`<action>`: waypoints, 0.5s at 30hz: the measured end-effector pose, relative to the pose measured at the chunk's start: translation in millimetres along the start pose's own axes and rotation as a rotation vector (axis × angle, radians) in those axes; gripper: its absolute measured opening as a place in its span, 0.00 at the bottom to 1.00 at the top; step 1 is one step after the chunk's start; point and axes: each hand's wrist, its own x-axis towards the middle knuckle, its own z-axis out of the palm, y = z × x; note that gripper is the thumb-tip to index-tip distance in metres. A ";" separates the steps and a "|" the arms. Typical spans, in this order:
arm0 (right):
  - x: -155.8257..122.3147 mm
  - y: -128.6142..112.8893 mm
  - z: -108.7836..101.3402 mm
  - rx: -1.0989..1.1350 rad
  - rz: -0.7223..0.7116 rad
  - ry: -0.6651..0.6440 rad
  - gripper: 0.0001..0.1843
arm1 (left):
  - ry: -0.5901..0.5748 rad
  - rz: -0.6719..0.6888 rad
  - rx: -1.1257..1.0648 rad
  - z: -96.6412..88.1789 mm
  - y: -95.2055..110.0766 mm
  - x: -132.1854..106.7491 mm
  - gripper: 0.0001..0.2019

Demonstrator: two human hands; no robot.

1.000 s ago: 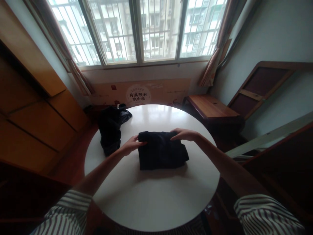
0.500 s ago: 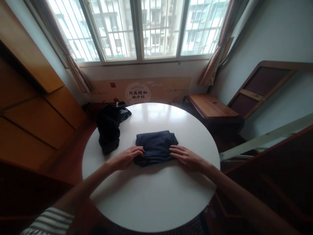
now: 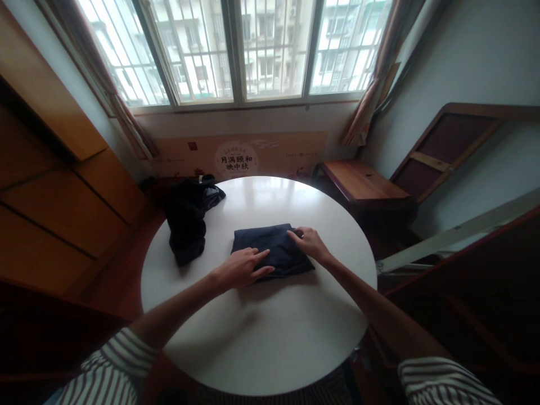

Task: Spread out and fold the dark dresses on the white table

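A dark folded garment (image 3: 270,247) lies in the middle of the round white table (image 3: 261,332). My left hand (image 3: 242,268) rests flat on its near left part, fingers stretched out and open. My right hand (image 3: 309,243) sits on the garment's far right corner, fingers bent down onto the cloth; I cannot make out whether it pinches the fabric. A second dark garment (image 3: 188,216) lies crumpled in a heap at the table's far left edge, apart from both hands.
A low wooden bench (image 3: 363,183) stands beyond the table at the right. Wooden cabinets (image 3: 63,185) line the left wall. A wood-framed panel (image 3: 447,152) leans against the right wall. Barred windows (image 3: 253,50) and curtains fill the back wall.
The garment went from a larger fold to a smaller one. My hands moved from its far corners to its near edge, then my left hand slid onto it and my right hand went to its far right corner.
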 end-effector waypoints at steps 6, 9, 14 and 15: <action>11.1 1.6 -0.8 0.305 0.175 -0.043 0.24 | 0.072 -0.113 0.019 13.0 -0.8 55.1 0.31; 14.2 1.6 3.2 0.458 0.221 -0.026 0.22 | 0.050 -0.091 0.003 27.4 -0.7 66.5 0.36; 17.1 1.1 12.8 0.518 0.181 0.001 0.28 | 0.038 -0.056 -0.040 39.3 -0.2 63.8 0.39; 17.6 1.7 14.3 0.475 0.130 0.017 0.27 | 0.042 -0.051 -0.046 39.8 -0.2 63.0 0.39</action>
